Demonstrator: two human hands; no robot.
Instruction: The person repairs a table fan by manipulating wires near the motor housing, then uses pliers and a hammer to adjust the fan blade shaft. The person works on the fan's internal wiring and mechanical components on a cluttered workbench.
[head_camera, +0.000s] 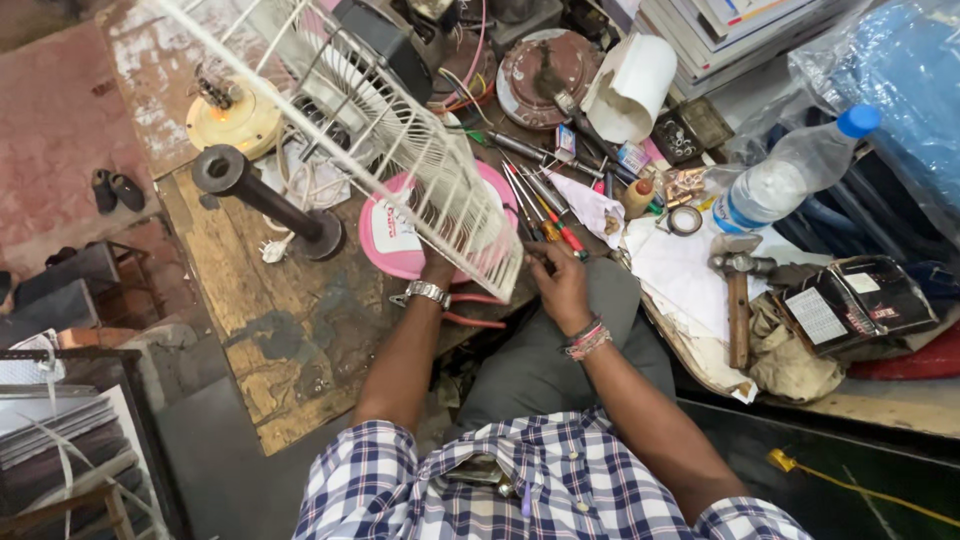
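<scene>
Gripping the lower rim of the white wire fan guard (420, 160), the left hand (437, 268) is mostly hidden behind the cage, so I cannot tell how the fingers close, though the steel wristwatch (428, 293) shows just below it; the hold seems meant to steady the tilted cage against the bench. Close to its right, the right hand (560, 285) is curled shut at the guard's lower corner, apparently around a small tool or fastener too hidden to name, a beaded bracelet (587, 338) on its wrist. Directly behind both hands, under the guard, lies a pink fan part (385, 245), and red-handled pliers (475, 310) rest just below the left wrist, within easy reach. Just above the right hand sits a row of screwdrivers (545, 205), fanned out near the work. Farther right lie a hammer (738, 300) and a clear water bottle with a blue cap (790, 170). Left of the grip, a dark metal pipe stand (265, 195) lies across the worn wooden bench (290, 340).
</scene>
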